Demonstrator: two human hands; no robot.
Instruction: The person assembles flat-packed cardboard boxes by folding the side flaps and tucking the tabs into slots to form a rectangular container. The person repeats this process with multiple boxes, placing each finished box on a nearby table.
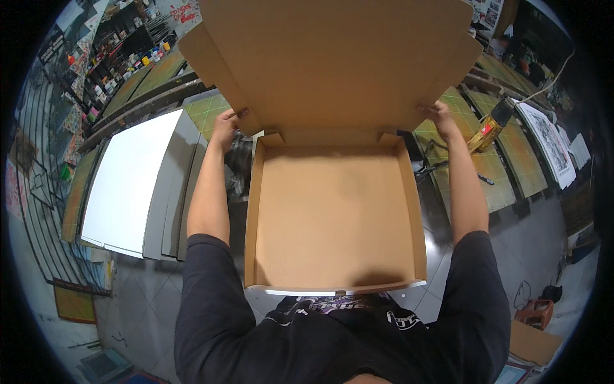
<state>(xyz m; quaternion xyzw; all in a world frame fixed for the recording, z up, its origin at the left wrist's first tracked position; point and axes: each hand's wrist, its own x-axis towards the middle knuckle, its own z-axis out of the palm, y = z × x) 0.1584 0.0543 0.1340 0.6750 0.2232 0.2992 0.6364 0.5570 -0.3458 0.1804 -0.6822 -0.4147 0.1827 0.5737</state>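
A large flat brown cardboard box [332,217] lies open in front of me, its shallow tray empty. Its lid [332,57] stands raised at the far side with side flaps spread out. My left hand [225,127] grips the lid's left flap near the hinge. On the other side, my right hand [439,115] holds the right flap at about the same height. Both arms reach forward along the box's sides.
A stack of flat white and grey boards [137,185] lies to the left. Green cutting mats [505,153] cover the table on the right, with a yellow and red packet [487,131] and a pen [485,180]. Shelves with small paint jars [137,61] stand at far left.
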